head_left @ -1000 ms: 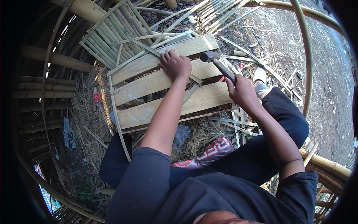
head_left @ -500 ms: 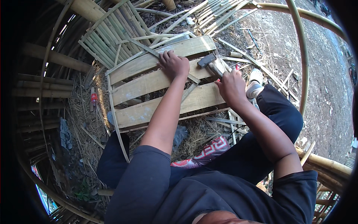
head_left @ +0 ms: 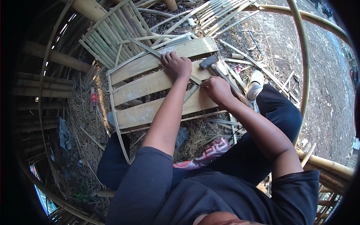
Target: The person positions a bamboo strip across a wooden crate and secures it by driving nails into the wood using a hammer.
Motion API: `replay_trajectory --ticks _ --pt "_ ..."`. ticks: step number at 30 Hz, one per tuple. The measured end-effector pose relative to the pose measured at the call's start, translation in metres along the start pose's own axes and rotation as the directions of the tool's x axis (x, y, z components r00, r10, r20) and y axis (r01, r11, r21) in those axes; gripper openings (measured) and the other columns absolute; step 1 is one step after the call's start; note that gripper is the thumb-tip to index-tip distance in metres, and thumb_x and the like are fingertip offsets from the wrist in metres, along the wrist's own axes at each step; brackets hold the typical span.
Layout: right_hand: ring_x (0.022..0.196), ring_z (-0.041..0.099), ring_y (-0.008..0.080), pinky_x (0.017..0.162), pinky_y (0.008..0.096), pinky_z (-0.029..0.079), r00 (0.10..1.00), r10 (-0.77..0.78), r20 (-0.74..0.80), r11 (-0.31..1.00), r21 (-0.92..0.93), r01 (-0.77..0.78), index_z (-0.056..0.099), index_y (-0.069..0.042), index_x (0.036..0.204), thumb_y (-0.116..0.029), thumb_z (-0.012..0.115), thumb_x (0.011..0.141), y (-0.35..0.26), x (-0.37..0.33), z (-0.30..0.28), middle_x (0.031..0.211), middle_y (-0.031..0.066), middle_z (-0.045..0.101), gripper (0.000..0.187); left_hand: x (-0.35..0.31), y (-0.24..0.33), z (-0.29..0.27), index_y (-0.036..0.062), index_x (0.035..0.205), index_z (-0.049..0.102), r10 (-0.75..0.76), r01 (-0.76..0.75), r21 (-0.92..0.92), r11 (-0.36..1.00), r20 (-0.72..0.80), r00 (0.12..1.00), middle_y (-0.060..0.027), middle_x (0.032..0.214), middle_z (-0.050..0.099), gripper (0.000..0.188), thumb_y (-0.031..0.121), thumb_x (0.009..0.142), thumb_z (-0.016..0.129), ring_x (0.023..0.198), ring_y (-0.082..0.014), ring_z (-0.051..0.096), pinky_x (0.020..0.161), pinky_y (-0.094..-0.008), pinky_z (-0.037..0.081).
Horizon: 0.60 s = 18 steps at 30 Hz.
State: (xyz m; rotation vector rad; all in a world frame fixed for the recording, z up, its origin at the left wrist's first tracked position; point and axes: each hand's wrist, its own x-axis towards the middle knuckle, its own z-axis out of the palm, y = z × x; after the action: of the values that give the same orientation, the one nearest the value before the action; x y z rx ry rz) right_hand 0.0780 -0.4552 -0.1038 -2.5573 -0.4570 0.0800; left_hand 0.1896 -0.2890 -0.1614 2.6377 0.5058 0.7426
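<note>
A slatted wooden pallet [head_left: 140,114] lies in front of me, with a thin bamboo strip [head_left: 144,47] running slantwise across it. My left hand [head_left: 175,65] rests on the far slats, its bent fingers holding the strip against the wood. Near the strip's lower end, my right hand [head_left: 218,91] is closed in a pinch; whatever is between its fingertips is too small to make out. A second strip piece [head_left: 190,93] meets the first there. Beside my right hand, a hammer [head_left: 229,81] with a wooden handle lies across the pallet's right end, its head toward the far side.
A bamboo slat panel [head_left: 112,35] leans at the far left, and more split strips [head_left: 225,15] lie at the back. A bottle with a red label [head_left: 93,98] is on the littered ground at left. A curved bamboo pole [head_left: 305,67] rises on the right.
My right hand has moved left and nearer me, from the hammer handle to the strip's lower end. The hammer now lies loose, shifted slightly right. My left hand has barely moved.
</note>
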Motion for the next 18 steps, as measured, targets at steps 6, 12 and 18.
replay_trajectory --ticks 6,12,18 --pt "0.079 0.07 0.0382 0.074 0.0465 0.055 1.0 0.01 0.03 1.0 0.027 -0.011 0.075 -0.003 0.086 -0.008 0.068 0.084 0.013 0.019 -0.014 0.082 0.0208 0.07 0.009 0.0 0.001 0.001 0.0074 0.117 0.063 -0.001 0.001 -0.018 1.0 0.007 1.0 -0.0094 0.134 0.057 0.034 0.017 0.084 0.057 0.142 -0.0297 0.04 0.121 -0.0641 0.022" --pt "0.068 0.069 0.0387 0.066 0.0414 0.055 0.994 -0.102 -0.038 0.973 0.204 0.107 0.073 0.002 0.084 -0.002 0.068 0.081 0.013 0.024 -0.029 0.075 0.024 0.068 0.008 0.001 -0.002 0.002 0.0052 0.116 0.063 -0.002 0.002 -0.053 0.999 -0.006 1.0 -0.0131 0.135 0.056 0.036 0.017 0.083 0.061 0.144 -0.0331 0.038 0.123 -0.0639 0.02" --pt "0.068 0.069 0.0379 0.067 0.0417 0.055 0.979 -0.195 0.062 0.964 0.195 0.18 0.075 0.001 0.083 -0.003 0.066 0.079 0.014 0.029 -0.025 0.076 0.0236 0.068 0.01 0.0 0.003 -0.001 0.0047 0.116 0.063 -0.008 0.008 -0.052 0.999 0.006 1.0 -0.0134 0.133 0.056 0.036 0.016 0.082 0.061 0.144 -0.0335 0.038 0.122 -0.0643 0.021"
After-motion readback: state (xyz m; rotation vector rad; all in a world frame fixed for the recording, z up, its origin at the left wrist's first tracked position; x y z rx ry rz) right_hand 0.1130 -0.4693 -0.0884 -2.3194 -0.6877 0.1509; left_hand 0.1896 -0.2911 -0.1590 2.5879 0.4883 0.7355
